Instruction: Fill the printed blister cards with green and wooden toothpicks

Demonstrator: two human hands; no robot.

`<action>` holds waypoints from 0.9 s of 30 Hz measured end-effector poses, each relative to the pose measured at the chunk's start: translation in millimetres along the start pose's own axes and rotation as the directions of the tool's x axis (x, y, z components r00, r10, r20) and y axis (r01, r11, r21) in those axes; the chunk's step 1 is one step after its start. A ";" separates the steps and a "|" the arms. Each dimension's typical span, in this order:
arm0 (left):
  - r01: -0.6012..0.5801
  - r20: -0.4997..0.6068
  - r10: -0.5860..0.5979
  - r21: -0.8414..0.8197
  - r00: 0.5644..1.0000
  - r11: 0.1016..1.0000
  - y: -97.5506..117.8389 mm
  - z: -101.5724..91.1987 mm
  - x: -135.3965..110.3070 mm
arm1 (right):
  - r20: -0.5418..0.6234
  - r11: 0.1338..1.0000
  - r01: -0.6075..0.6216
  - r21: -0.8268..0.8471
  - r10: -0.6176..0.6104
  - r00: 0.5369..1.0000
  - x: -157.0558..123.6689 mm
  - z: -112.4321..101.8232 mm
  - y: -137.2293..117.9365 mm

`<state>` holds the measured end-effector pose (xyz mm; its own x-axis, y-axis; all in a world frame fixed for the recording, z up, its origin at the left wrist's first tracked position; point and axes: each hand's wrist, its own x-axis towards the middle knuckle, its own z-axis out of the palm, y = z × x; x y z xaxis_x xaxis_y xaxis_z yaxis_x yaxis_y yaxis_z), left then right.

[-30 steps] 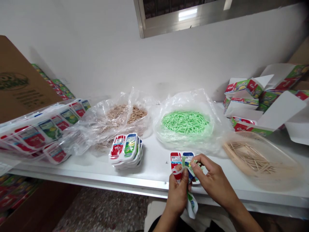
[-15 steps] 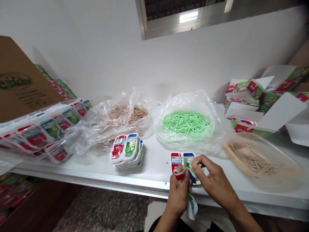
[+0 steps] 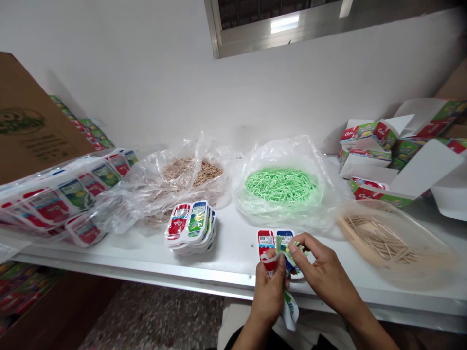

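Observation:
My left hand [image 3: 268,294] is closed around a bent printed card pouch [image 3: 291,313] in red, white, green and blue. A small bunch of thin green sticks [image 3: 279,243] pokes up above its thumb. Close beside it, my right hand [image 3: 324,272] pinches more green sticks [image 3: 299,245] between thumb and fingers. Behind both hands a red and blue printed card [image 3: 266,238] lies on the table, partly covered by them. A stack of similar cards [image 3: 191,226] stands to the left. Past the hands, a clear bag [image 3: 251,206] holds a heap of green sticks [image 3: 280,184].
Brown sticks [image 3: 207,172] fill another clear bag at centre left. On the right is a translucent tray [image 3: 346,214] of brown sticks, with open printed boxes [image 3: 368,136] behind it. Bagged cards [image 3: 76,194] and a cardboard carton [image 3: 40,121] occupy the left. The table's front edge [image 3: 164,279] runs below.
Hardly anything differs. Both hands keep almost the same place and hold, and the view has shifted very slightly.

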<state>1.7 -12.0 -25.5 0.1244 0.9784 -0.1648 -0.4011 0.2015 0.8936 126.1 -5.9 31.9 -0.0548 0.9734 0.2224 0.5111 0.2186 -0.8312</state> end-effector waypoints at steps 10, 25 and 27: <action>0.003 0.028 -0.002 -0.029 1.000 1.000 8.4 4.1 1.6 | 0.005 0.999 0.024 -0.034 -0.024 1.000 2.3 -2.0 1.1; -0.177 0.189 0.129 0.268 0.974 0.947 24.3 -0.4 5.1 | 0.044 0.991 0.081 0.104 -0.086 0.995 15.9 -11.8 -11.5; -0.207 0.199 0.152 0.290 0.968 0.934 30.4 0.3 6.7 | 0.054 0.990 0.113 0.085 -0.118 0.992 17.8 -15.1 -12.8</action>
<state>-9.4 0.7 0.7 0.2401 0.9689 0.0597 -0.1369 -0.0271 0.9902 131.5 7.6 54.2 -0.1610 0.9431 0.2908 0.4264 0.3322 -0.8413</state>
